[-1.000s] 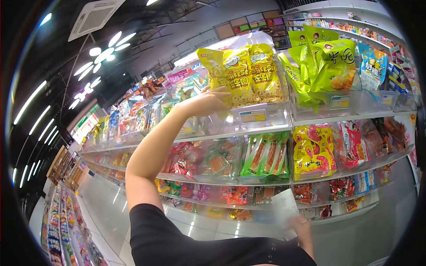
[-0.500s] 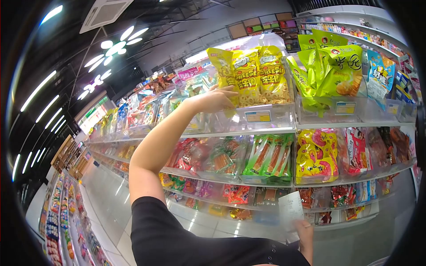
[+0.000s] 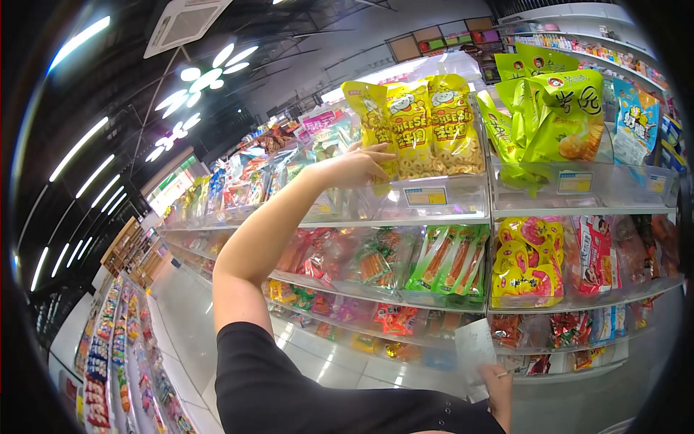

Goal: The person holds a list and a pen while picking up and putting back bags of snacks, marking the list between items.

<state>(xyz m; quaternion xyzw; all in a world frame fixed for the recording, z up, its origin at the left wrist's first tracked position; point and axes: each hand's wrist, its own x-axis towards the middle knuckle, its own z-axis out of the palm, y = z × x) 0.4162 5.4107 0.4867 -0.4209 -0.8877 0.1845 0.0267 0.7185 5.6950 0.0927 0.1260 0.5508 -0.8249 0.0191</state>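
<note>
My left hand [image 3: 356, 166] is stretched out to the top shelf, its fingers spread across the lower front of the leftmost yellow cheese snack bag [image 3: 367, 116]. Two more bags of the same kind stand upright just right of it, the nearer one [image 3: 410, 130] close to my fingertips and the other [image 3: 453, 126] beyond. Low in front of my body, my right hand [image 3: 497, 385] grips a white paper slip [image 3: 475, 351] with faint print on it. Below the bags, a price tag [image 3: 426, 197] sits on the clear shelf front.
Green snack bags [image 3: 553, 119] and a blue bag [image 3: 635, 119] stand to the right on the top shelf. Lower tiers hold green sausage packs [image 3: 448, 264], yellow packs [image 3: 528, 264] and red packets [image 3: 394, 318]. Another stocked shelf [image 3: 112, 347] runs along the left, across the tiled aisle.
The camera view has turned slightly left, so the shelves appear shifted right. My left hand stays at the yellow bag, and my right hand still has the paper slip.
</note>
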